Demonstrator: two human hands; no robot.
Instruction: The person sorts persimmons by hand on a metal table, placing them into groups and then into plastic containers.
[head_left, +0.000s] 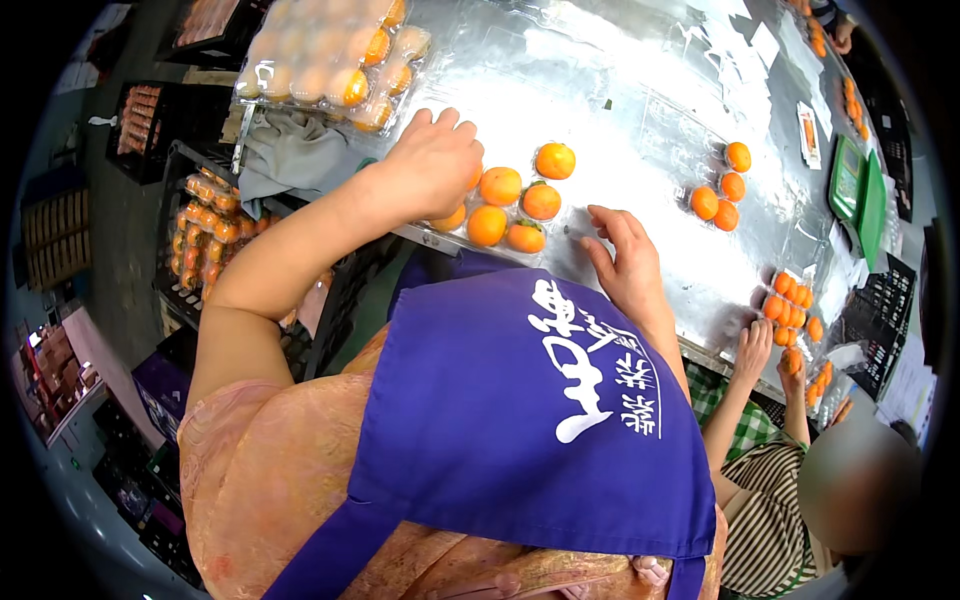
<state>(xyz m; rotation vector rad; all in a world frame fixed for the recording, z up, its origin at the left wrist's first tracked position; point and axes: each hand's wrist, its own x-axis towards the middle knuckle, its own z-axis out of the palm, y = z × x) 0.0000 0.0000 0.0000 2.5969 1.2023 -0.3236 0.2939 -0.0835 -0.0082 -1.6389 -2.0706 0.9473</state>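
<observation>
Several orange persimmons (500, 186) with green leafy tops stand in two rows at the near edge of a metal table. They appear to sit in a clear plastic tray (516, 218). My left hand (437, 160) is over the left end of the rows, fingers curled down and partly hiding two fruits; whatever it grips is hidden. Right of the rows, my right hand (630, 262) hovers by the table edge with thumb and fingers apart, holding nothing.
Stacked clear packs of fruit (325, 65) stand at the far left, by a grey cloth (300, 155). A black crate (185, 270) of packed fruit is below left. Loose fruits (732, 187) and a green scale (848, 180) lie right. A co-worker's hand (754, 350) touches another pack.
</observation>
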